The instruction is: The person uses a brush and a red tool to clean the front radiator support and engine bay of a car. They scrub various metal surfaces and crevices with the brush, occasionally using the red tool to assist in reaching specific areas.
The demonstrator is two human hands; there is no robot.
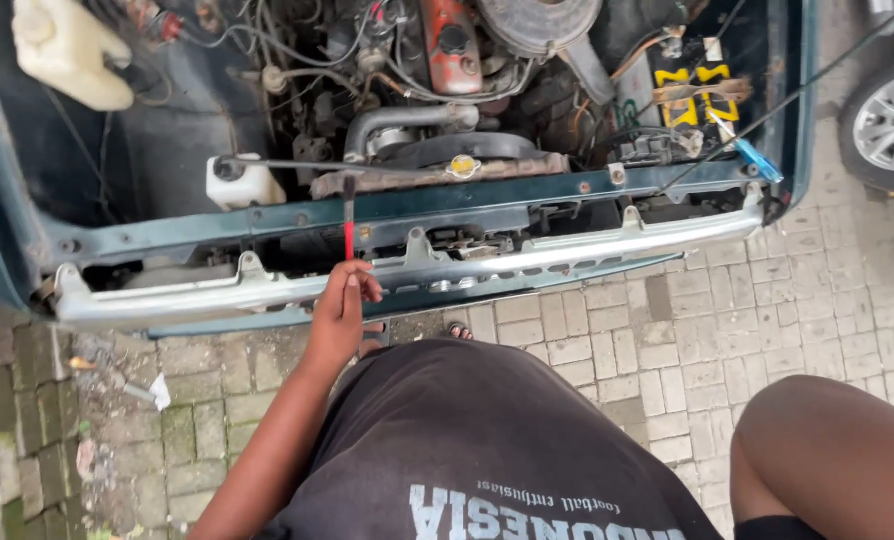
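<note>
- Red-handled screwdriver (348,222) stands upright over the car's front panel (267,222), tip at the radiator top, above the chrome bumper (567,255).
- Left hand (342,305) pinches the handle's lower end in closed fingers.
- Right hand is out of view; only the arm shows.
- Step, I judge: working a fastener; next needs steady downward pressure and turning.

Left hand (342,305) is stretched out forward on a straight arm, fingers curled shut; right arm just shows its bent elbow, hand out of view.
</note>
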